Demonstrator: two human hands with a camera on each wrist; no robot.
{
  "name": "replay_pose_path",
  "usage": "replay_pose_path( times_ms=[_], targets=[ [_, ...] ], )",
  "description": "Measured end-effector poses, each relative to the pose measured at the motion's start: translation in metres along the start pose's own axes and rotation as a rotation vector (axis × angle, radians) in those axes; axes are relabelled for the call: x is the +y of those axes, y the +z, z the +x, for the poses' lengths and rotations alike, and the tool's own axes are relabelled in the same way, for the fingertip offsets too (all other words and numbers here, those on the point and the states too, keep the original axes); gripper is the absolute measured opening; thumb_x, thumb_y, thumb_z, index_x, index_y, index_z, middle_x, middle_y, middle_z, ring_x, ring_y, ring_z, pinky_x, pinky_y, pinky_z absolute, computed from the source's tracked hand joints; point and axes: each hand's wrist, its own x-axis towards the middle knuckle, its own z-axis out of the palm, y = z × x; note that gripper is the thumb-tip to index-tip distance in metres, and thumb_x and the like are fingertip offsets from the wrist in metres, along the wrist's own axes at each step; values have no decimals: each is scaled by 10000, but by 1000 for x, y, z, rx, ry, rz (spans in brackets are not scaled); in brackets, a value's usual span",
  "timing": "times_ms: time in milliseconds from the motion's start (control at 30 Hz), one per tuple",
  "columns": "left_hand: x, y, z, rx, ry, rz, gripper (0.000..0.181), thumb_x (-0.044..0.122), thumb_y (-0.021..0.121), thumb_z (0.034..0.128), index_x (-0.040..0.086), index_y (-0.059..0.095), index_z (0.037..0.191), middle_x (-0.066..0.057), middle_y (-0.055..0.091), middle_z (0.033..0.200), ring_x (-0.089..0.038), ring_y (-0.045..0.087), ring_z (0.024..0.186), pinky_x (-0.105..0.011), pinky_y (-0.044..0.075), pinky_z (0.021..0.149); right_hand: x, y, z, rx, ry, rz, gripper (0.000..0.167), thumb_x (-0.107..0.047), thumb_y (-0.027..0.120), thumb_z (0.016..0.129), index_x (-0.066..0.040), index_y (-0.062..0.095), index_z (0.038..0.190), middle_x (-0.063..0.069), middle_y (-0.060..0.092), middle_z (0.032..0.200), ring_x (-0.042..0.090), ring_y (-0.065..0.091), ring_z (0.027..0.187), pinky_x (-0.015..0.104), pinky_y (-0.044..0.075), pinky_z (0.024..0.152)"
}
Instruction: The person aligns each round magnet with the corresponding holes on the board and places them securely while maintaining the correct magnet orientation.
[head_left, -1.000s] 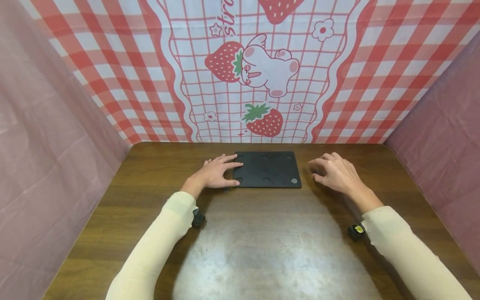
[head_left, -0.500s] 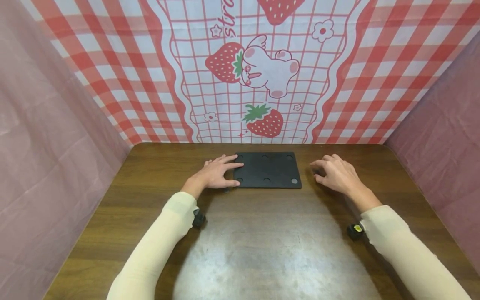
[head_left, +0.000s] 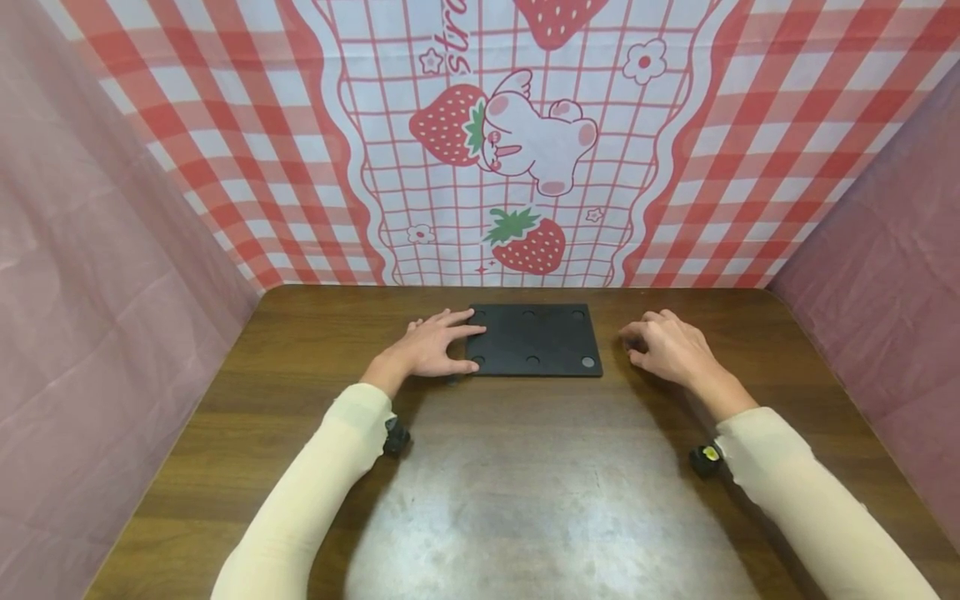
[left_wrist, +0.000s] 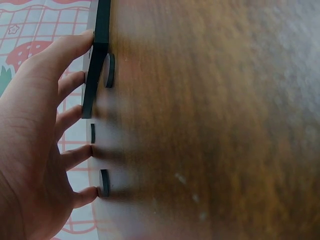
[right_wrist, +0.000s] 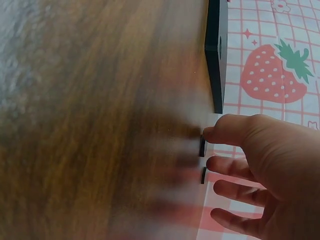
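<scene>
A black rectangular plate (head_left: 536,337) with several round recesses lies near the table's back edge; a pale grey disc (head_left: 588,362) sits at its front right corner. My left hand (head_left: 431,346) rests with spread fingers on the plate's left end. In the left wrist view, small dark discs (left_wrist: 104,183) lie by its fingers, beside the plate (left_wrist: 102,35). To the right of the plate, my right hand (head_left: 671,348) hovers low, fingers bent and thumb apart. Its thumb and index fingertips are by a dark disc (right_wrist: 202,145), contact unclear; another disc (right_wrist: 203,175) lies farther along.
The brown wooden table (head_left: 495,467) extends in front of both hands. Behind it hangs a red and white checked cloth (head_left: 300,167) with strawberry prints; pink cloths (head_left: 97,250) hang at both sides. Dark wrist cameras (head_left: 396,437) sit under both sleeves.
My right hand has shifted very slightly leftward, with its fingers drawn a little closer together. The left hand and the plate have stayed in place.
</scene>
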Motion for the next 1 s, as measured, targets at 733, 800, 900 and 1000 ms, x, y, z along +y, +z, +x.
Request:
replay_pose_path(
  times_ms=[733, 800, 900, 1000],
  targets=[
    [-2, 1, 2, 1, -5, 9, 779, 609, 686, 1057, 364, 429, 1750, 7, 194, 1924, -421, 117, 1799, -840, 157, 1351, 0, 1, 4, -27, 19, 8, 337, -116, 801, 994, -46, 813, 1323, 214, 773, 1299, 452, 664, 1248, 695, 592, 949],
    [-2, 1, 2, 2, -4, 9, 782, 609, 691, 1054, 363, 431, 1749, 6, 195, 1924, -421, 115, 1799, -840, 157, 1351, 0, 0, 4, -28, 24, 8, 334, -114, 804, 993, -50, 816, 1321, 211, 777, 1297, 449, 666, 1252, 692, 592, 953],
    [-1, 1, 1, -2, -1, 5, 783, 606, 695, 1053, 363, 430, 1749, 7, 193, 1924, -419, 108, 1800, -840, 151, 1353, 0, 0, 4, -35, 31, 8, 336, -109, 810, 989, -51, 816, 1320, 210, 780, 1295, 445, 670, 1250, 689, 592, 952],
    [-1, 1, 0, -3, 1, -1, 787, 601, 698, 1052, 356, 429, 1751, 3, 190, 1925, -419, 102, 1801, -841, 144, 1354, 0, -1, 5, -44, 35, 11, 332, -100, 811, 989, -55, 820, 1318, 215, 787, 1313, 443, 673, 1255, 682, 596, 950]
  ],
)
